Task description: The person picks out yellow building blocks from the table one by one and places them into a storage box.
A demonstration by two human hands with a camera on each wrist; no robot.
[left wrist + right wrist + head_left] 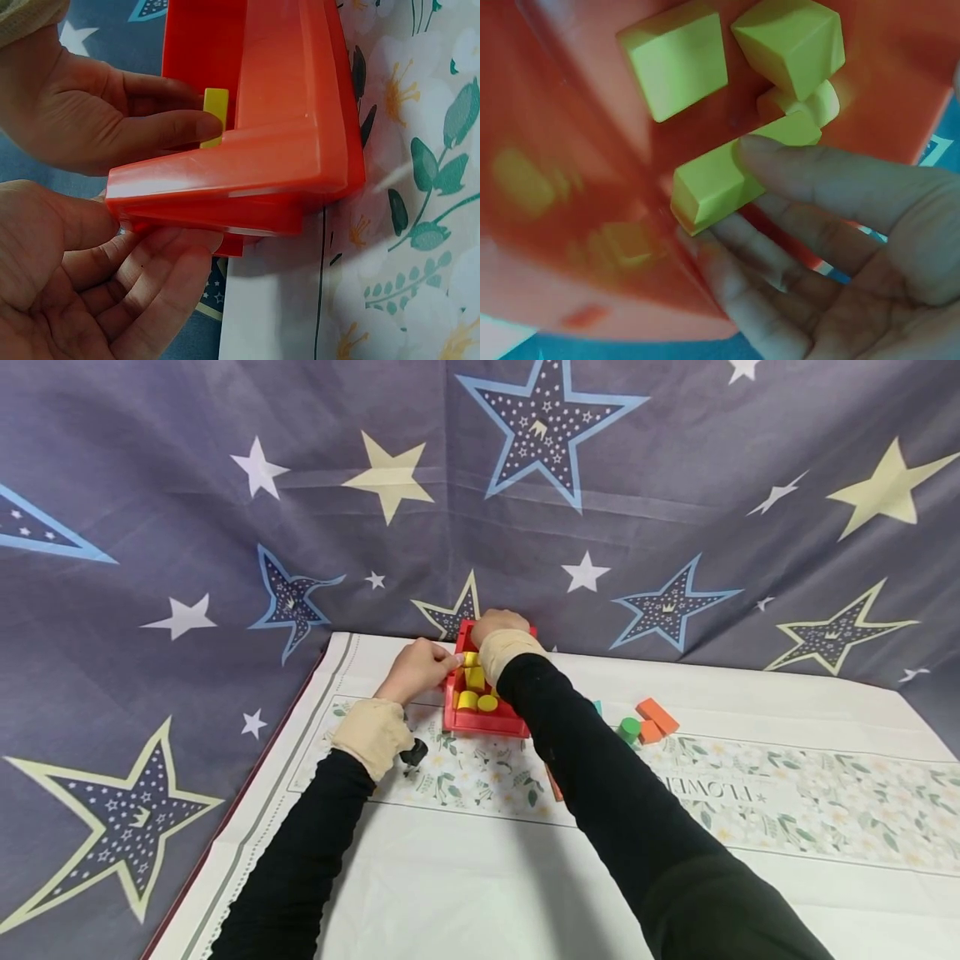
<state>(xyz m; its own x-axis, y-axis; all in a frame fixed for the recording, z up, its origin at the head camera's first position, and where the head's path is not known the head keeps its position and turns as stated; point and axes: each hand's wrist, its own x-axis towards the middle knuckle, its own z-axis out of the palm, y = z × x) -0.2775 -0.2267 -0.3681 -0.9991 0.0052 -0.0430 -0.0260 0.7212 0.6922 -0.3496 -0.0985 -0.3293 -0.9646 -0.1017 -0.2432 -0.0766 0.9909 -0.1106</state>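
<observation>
A red plastic box stands at the far edge of the table with several yellow blocks inside, among them a cylinder. My left hand holds the box's left side; in the left wrist view, its thumb and fingers lie on either side of the red rim. Inside the box, my right hand pinches a yellow rectangular block between thumb and fingers. Beside that block, the right wrist view shows a yellow block and an angular yellow block. My right forearm hides part of the box.
Right of the box lie a green cylinder, orange blocks and a partly hidden teal piece. An orange piece shows beside my right sleeve. A star-patterned curtain hangs directly behind the table's white floral cloth.
</observation>
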